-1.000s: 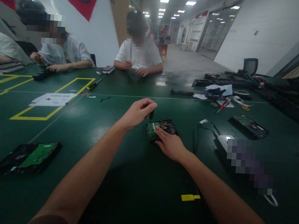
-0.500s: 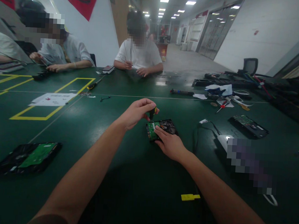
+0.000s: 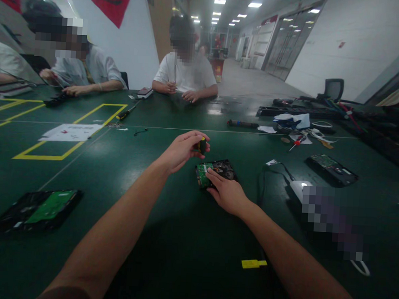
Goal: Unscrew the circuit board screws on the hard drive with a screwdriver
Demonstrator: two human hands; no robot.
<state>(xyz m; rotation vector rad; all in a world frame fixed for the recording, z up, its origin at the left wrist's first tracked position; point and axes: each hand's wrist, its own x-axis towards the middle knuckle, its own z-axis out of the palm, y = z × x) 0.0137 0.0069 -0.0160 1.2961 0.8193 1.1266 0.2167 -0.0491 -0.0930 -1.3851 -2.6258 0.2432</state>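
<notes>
By both hands [image 3: 229, 195], a hard drive [image 3: 224, 168] bears an illegible label [image 3: 205, 167].

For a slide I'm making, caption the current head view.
Right grip rests on a hard drive; left grip holds a yellow-and-black tool over it.

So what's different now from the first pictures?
The left hand has changed its grip on the tool, which sits slightly higher in the picture, with more yellow showing. Nothing was let go. The right hand still rests on the drive, and the drive stayed put.
</notes>
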